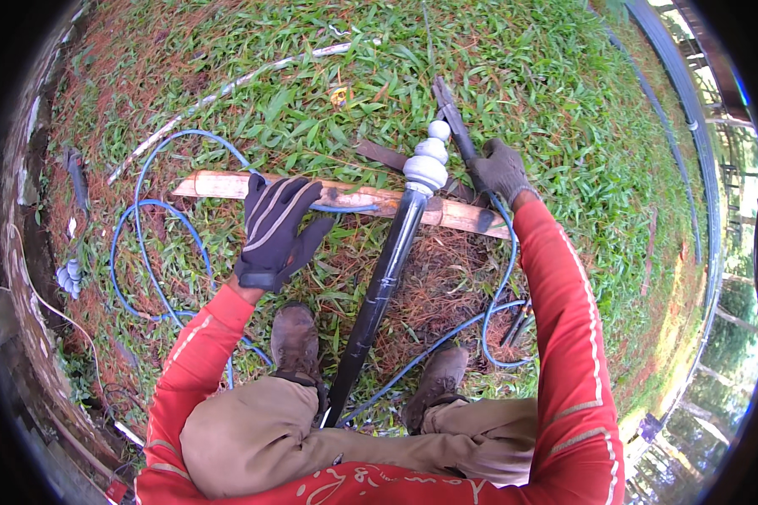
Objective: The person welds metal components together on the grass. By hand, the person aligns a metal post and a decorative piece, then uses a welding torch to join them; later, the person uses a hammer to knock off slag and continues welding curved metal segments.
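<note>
A glossy black post (377, 278) slants away from between my legs, ending in a pale grey turned finial (426, 164). Its far part crosses a split bamboo or wooden strip (219, 183) on the grass. My left hand (280, 225), in a dark glove with grey stripes, lies over the strip's left part, fingers stretched and thumb apart. Under it passes a blue hose (185, 135). Right of the finial, my right hand (501, 171) in a grey glove is closed around a long dark tool (455, 118) pointing away. Blue hose runs up to that hand; the tool's exact kind is unclear.
A thin pale pole (244, 82) lies at the far left. Near the left wall edge (27, 168) are a dark object (77, 177) and a grey knobbed piece (69, 278). Blue hose loops around my boots (296, 338). A dark flat bar (383, 156) lies behind the strip.
</note>
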The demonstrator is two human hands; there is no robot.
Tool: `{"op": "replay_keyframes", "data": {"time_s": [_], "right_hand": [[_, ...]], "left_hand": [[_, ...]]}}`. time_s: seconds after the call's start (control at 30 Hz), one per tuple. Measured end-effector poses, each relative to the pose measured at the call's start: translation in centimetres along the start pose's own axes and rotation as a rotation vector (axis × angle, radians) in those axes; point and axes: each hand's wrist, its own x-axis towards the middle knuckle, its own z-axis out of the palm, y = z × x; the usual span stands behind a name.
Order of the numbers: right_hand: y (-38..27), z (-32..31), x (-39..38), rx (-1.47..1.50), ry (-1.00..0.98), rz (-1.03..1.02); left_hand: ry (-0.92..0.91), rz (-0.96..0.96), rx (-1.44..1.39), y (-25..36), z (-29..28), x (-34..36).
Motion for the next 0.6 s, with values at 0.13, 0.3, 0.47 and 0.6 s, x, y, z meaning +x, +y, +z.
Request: {"op": "replay_keyframes", "data": {"time_s": [0.13,0.3,0.47,0.6], "right_hand": [[-2.0,0.0,1.2,-0.067,-0.338,-0.017],[-3.1,-0.4,1.6,-0.155,-0.351,-0.018],[-0.1,-5.1,0.9,-0.111,-0.156,-0.031],[3.3,-9.2,-3.6,-0.002,0.227,-0.069]], "left_hand": [[-0.013,-0.092,-0.092,2.4,-1.5,-2.8],[-0.241,-0.355,-0.545,5.4,-0.3,-5.7],[-0.4,-0.217,-0.582,5.8,0.5,-4.3],[-0.472,-0.226,-0.566,6.8,-0.5,-0.9]]}}
